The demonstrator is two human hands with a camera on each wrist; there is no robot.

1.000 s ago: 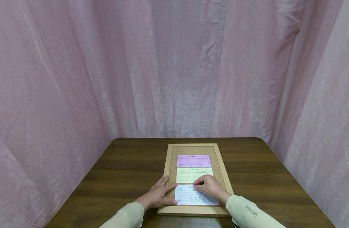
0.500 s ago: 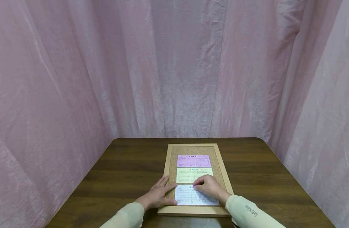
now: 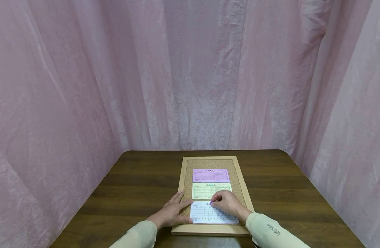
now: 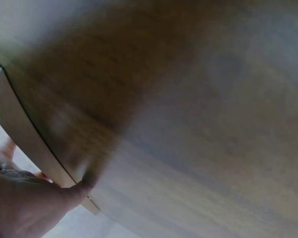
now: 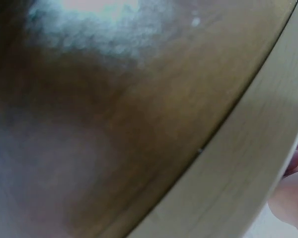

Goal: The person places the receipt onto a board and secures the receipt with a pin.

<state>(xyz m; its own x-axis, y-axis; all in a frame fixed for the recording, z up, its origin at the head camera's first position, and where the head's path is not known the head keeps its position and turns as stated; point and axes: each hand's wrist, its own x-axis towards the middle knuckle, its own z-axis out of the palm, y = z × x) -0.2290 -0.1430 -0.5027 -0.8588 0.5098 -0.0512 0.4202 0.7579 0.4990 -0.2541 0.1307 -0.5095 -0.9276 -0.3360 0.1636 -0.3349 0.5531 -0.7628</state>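
Note:
A wood-framed cork board [image 3: 216, 162] lies on the table, with three printed paper slips down its middle. My right hand [image 3: 229, 204] pinches a small purple push pin [image 3: 211, 202] at the top edge of the nearest, white slip [image 3: 205, 214]; the pin's point is hidden. Spread over the board's left frame is my left hand [image 3: 170, 212], its thumb at the white slip's lower left corner. In the left wrist view, the left hand [image 4: 35, 201] reaches across the wooden frame [image 4: 27, 126]. The right wrist view catches only part of the right hand [image 5: 292, 196], past the frame [image 5: 223, 171].
Farther up the board are a pale green slip [image 3: 202, 193] with a light blue pin [image 3: 210, 184] and a purple slip [image 3: 205, 176] with a dark pin [image 3: 210, 170]. The dark wooden table [image 3: 283, 193] extends on both sides. Pink curtains [image 3: 202, 75] surround it.

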